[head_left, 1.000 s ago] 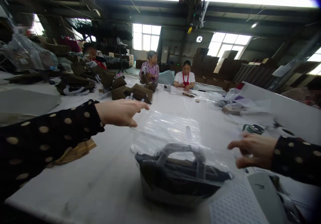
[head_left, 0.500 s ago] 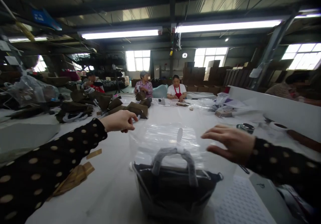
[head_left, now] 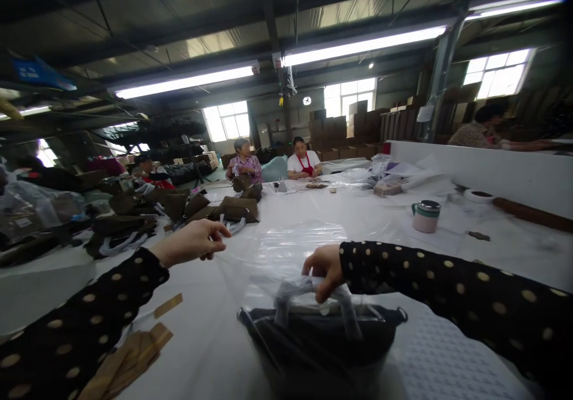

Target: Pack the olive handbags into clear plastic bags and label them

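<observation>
A dark handbag with wrapped grey handles stands on the white table right before me, partly inside a clear plastic bag. My right hand is closed round the top of the handles through the plastic. My left hand is out to the left, its fingers pinched on the edge of the plastic bag. Both sleeves are black with tan dots.
Brown bags lie piled at the left and middle of the table. A pink mug stands at the right, a tape roll behind it. Cardboard strips lie near my left arm. Several people sit at the far end.
My right hand has swung in from the right and closed on the bag's handles. My left hand went from outstretched to pinching the plastic. The view tilted upward.
</observation>
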`<action>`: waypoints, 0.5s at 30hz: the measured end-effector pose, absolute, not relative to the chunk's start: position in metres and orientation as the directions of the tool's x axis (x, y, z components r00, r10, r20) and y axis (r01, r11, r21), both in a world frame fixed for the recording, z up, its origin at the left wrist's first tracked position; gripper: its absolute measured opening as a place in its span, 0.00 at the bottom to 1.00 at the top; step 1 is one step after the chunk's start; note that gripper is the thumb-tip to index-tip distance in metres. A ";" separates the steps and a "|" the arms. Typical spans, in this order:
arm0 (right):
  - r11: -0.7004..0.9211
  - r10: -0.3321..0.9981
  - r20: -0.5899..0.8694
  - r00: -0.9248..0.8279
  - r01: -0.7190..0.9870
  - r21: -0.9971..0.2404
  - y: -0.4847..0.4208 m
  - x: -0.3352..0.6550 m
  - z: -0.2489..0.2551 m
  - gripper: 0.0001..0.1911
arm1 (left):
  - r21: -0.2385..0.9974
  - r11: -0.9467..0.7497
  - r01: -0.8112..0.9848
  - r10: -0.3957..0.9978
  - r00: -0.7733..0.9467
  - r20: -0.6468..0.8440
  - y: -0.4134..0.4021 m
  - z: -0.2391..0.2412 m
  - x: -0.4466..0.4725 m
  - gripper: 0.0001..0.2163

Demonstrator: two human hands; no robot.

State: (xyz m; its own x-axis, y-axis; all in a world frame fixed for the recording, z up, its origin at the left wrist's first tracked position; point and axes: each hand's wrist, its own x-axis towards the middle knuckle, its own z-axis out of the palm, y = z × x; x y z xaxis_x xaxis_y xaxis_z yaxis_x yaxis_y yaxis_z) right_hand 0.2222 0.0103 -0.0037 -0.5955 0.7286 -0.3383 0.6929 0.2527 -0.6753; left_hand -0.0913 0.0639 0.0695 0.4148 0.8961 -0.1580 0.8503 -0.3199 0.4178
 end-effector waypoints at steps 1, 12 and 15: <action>0.249 0.727 -0.351 -0.590 0.703 -0.666 0.010 0.222 -0.005 0.29 | 0.405 -0.334 0.851 0.896 0.420 -0.145 0.062 0.071 -0.092 0.21; 0.250 0.786 -0.326 -0.525 0.752 -0.610 0.031 0.245 -0.016 0.31 | 0.488 -0.395 0.778 0.866 0.493 -0.086 0.065 0.040 -0.110 0.15; 0.270 0.829 -0.346 -0.439 0.856 -0.441 0.028 0.276 -0.002 0.33 | 0.709 -0.339 0.619 0.862 0.506 -0.029 0.063 0.032 -0.117 0.11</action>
State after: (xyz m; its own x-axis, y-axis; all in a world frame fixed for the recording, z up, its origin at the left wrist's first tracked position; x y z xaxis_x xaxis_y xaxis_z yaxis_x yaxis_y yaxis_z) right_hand 0.2757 0.0285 -0.0020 -0.4393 0.8290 -0.3461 0.8561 0.2696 -0.4409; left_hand -0.1166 0.0630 0.0317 0.5055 0.8623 -0.0293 0.6190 -0.3388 0.7086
